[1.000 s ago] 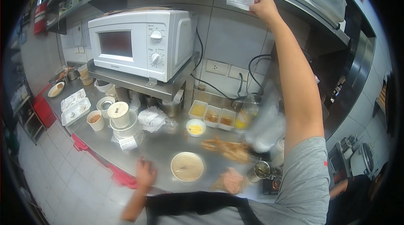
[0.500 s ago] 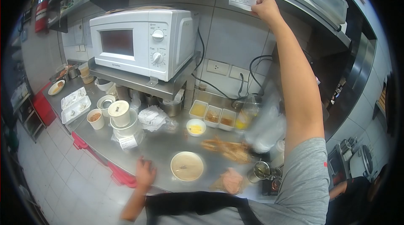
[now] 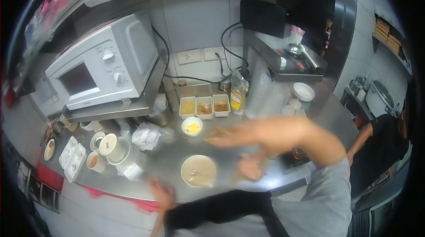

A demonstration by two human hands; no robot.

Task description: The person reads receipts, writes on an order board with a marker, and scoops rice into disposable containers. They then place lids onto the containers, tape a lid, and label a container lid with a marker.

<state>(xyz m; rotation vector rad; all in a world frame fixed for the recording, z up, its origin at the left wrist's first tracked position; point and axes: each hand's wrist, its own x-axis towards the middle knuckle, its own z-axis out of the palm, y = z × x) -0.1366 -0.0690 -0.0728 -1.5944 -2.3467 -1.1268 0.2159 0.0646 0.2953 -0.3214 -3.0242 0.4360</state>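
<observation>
My left hand (image 3: 162, 194) rests at the counter's front edge, slightly blurred, with its fingers apart and nothing in it. Smeared by motion, my right hand (image 3: 237, 134) reaches leftward over the counter, above some yellow-brown strips (image 3: 215, 139) that it partly covers. Whether its fingers hold anything does not show. Between the hands stands a round, pale bowl (image 3: 198, 171) with small bits at its bottom. A blurred pinkish lump (image 3: 250, 166) lies right of that bowl, below my right forearm. A small white bowl (image 3: 192, 126) behind it holds yellow pieces.
Three small tubs (image 3: 204, 108) of ingredients line the back, beside a yellow-labelled bottle (image 3: 239, 93). Left are a white microwave (image 3: 104, 62) on a raised shelf, stacked lidded containers (image 3: 116, 147) and crumpled white paper (image 3: 148, 136). Another person (image 3: 376, 153) in black stands at the right.
My right hand has come down from the paper slip on the upper shelf to low over the counter. The view has turned to the right. My left hand stays near the counter edge.
</observation>
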